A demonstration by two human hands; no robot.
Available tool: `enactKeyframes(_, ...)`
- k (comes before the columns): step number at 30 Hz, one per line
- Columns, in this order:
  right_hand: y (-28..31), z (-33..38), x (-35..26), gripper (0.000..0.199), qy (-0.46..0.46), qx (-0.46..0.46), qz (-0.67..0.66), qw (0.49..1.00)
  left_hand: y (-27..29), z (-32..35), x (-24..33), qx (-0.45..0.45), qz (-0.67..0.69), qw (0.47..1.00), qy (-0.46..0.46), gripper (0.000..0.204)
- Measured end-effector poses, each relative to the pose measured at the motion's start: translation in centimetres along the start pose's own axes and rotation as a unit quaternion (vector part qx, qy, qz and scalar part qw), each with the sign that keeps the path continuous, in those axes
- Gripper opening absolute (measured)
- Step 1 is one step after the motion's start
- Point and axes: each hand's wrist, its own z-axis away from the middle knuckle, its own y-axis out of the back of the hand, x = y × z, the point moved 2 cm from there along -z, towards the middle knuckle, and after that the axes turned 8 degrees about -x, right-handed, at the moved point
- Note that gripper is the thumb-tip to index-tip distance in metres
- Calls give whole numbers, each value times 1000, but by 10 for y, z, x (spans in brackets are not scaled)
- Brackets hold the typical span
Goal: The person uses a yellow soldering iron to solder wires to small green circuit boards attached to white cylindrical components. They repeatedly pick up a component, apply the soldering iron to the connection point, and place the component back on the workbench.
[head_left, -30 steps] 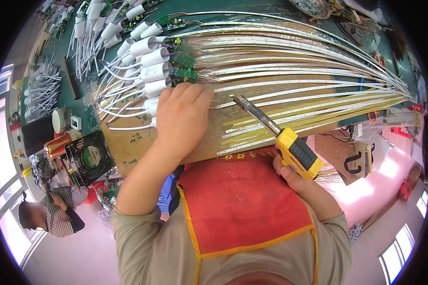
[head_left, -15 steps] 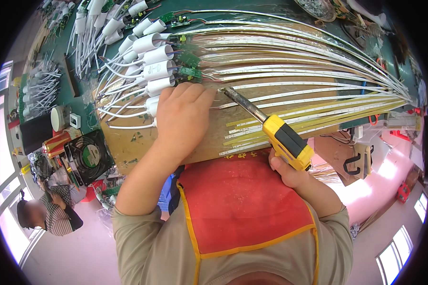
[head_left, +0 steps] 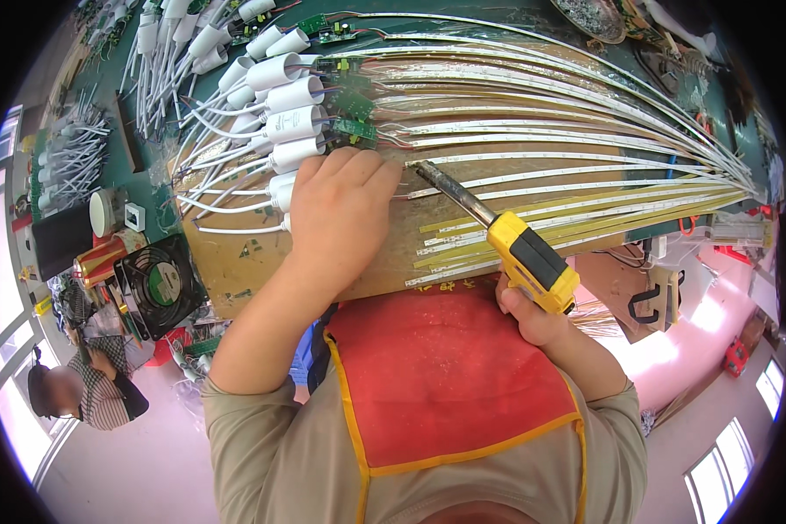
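My right hand [head_left: 533, 316] grips a yellow and black soldering gun [head_left: 533, 260]. Its dark metal tip points up and left, close to the fingers of my left hand [head_left: 342, 210], at the near ends of white LED strips [head_left: 533, 177]. My left hand is closed, knuckles up; what its fingertips pinch is hidden beneath them. Beside it lie white plastic cylinder housings [head_left: 295, 124] with white cables, the lowest ones partly covered by my hand. Just above, green circuit boards [head_left: 355, 132] join the housings to the strips by thin wires.
A brown board [head_left: 236, 284] lies under the work on the green table. At the left are a black fan [head_left: 159, 286] and a pile of more white-cabled housings [head_left: 79, 166]. A metal dish [head_left: 592, 19] stands at the far right. Another person [head_left: 87, 384] is at the lower left.
My left hand has shifted very slightly right, toward the soldering tip. The soldering gun stays in almost the same place in my right hand.
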Motion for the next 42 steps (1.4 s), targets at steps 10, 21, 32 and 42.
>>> enactKeyframes(10, -2, -1, -3, 22, 25, 0, 14, 1000, 1, 1, 0, -5, 1, 1000, 0, 19)
enactKeyframes(21, -2, 2, -1, 24, 12, 14, -18, 1000, 1, 0, 0, -4, 8, 1000, -1, 20)
enactKeyframes(32, 2, -4, -8, 31, 148, -81, 4, 986, 1, 0, 0, -8, 8, 1000, 4, 20)
enactKeyframes(42, 5, 2, 4, 32, 62, -28, 17, 998, 1, 0, 0, -8, 6, 1000, 5, 19)
